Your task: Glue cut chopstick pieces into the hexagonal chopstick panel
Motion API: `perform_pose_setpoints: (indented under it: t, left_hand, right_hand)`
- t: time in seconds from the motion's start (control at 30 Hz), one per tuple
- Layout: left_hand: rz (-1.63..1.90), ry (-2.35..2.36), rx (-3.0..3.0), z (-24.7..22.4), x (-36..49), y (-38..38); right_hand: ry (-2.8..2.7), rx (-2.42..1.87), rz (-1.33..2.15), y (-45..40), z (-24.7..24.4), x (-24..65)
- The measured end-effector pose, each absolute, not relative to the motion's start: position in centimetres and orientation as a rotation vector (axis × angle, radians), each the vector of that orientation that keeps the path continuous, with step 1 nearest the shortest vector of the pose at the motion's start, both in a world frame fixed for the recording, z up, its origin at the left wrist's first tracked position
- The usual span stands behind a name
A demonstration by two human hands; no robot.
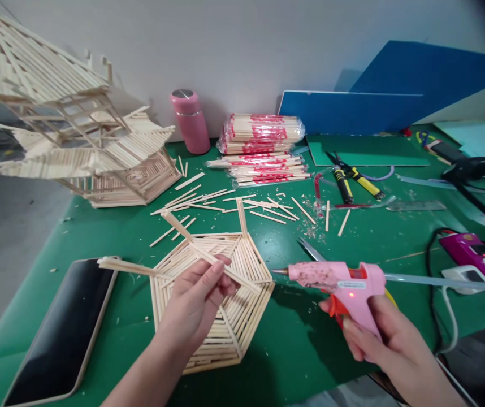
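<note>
Between thumb and fingers, my left hand point(202, 302) pinches a pale wooden stick point(242, 278); whether it is one stick or a glued pair I cannot tell. Below it lies a many-sided wooden stick base point(242, 322) with concentric rows of sticks. Short stick posts point(242, 217) rise from its back and left corners. My right hand point(389, 333) is wrapped round the handle of a pink glue gun point(340, 280), fingers at the orange trigger. Its nozzle points left, close to the base's right corner, and a clear glue stick point(441, 280) sticks out behind.
A phone point(64, 333) lies left of the base, and a tiered stick building point(111, 152) stands behind it. Farther back are loose sticks point(200, 198), a pink flask point(191, 124), bagged chopsticks point(263, 135) and pliers point(346, 178). At right sit a purple device point(477, 254) and cables.
</note>
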State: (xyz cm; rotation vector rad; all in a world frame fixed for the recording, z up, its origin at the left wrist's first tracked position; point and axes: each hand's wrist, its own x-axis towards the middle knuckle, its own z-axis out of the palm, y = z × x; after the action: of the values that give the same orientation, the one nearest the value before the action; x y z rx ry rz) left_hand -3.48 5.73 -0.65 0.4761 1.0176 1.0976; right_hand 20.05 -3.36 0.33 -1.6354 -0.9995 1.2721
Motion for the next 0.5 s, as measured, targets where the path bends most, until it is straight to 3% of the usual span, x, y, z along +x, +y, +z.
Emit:
perform_pose_setpoints:
  t: [0.27, 0.5]
  left_hand:
    - [1.071, 0.851, 0.239, -1.16, -4.21, 6.07]
    - [1.063, 0.845, 0.235, -1.39, -4.47, 5.89]
  right_hand:
    - [-1.159, -1.495, 1.412, -4.19, -0.56, 20.37]
    - [-1.29, -1.617, 1.194, -4.35, -0.36, 20.31]
